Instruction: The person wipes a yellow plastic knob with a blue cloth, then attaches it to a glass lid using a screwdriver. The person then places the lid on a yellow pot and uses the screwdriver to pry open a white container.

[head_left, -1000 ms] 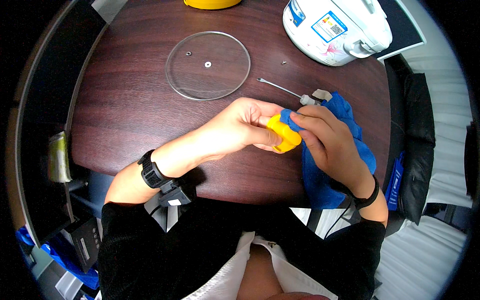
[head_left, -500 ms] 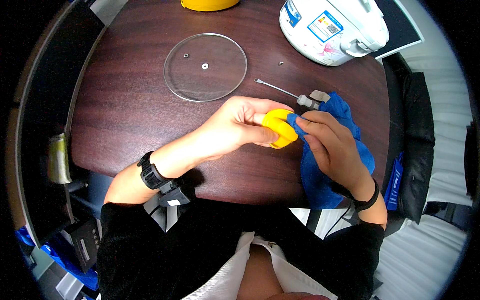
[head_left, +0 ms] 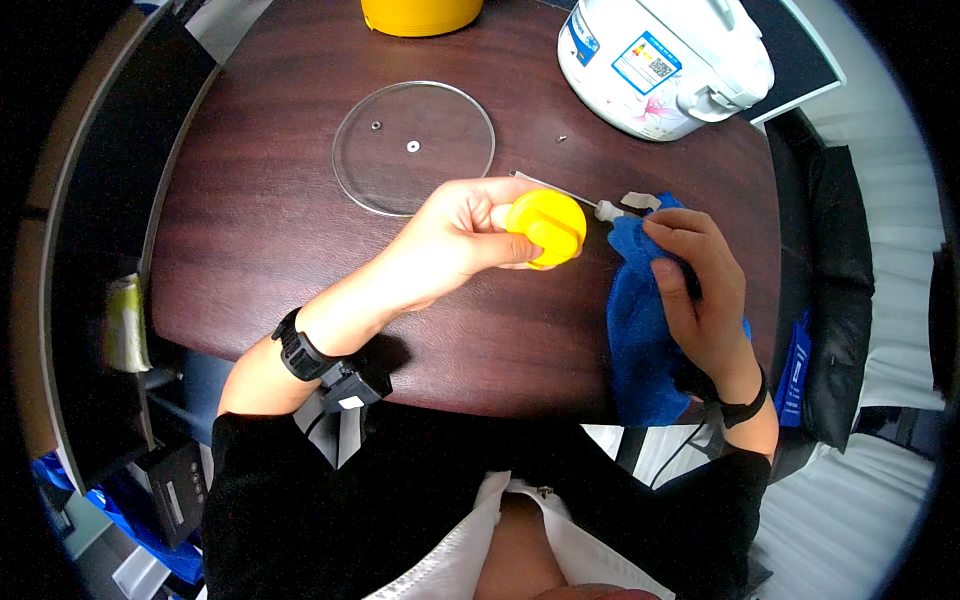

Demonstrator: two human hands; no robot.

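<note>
My left hand (head_left: 462, 225) is closed on a round yellow lid knob (head_left: 548, 228), its raised grip ridge turned upward above the table. To its right, my right hand (head_left: 708, 285) has its fingers curled on a blue cloth (head_left: 640, 335), which hangs past the table's front edge. The cloth is apart from the knob. Beyond my left hand lies a round glass lid (head_left: 405, 178). A white washer (head_left: 413, 147) shows at its centre and a small metal nut (head_left: 376, 126) within its outline. A screwdriver (head_left: 608, 211) lies between the knob and the cloth, its shaft partly behind my left hand.
A white rice cooker (head_left: 625, 95) stands at the far right of the dark wood table (head_left: 250, 250). A yellow container (head_left: 425, 22) sits at the far edge. One tiny metal piece (head_left: 562, 139) lies near the cooker. Beside the cloth is a pale scrap (head_left: 640, 200).
My right hand has drawn the cloth off the knob and moved right with it. My left hand has raised the knob slightly and turned its ridged face upward.
</note>
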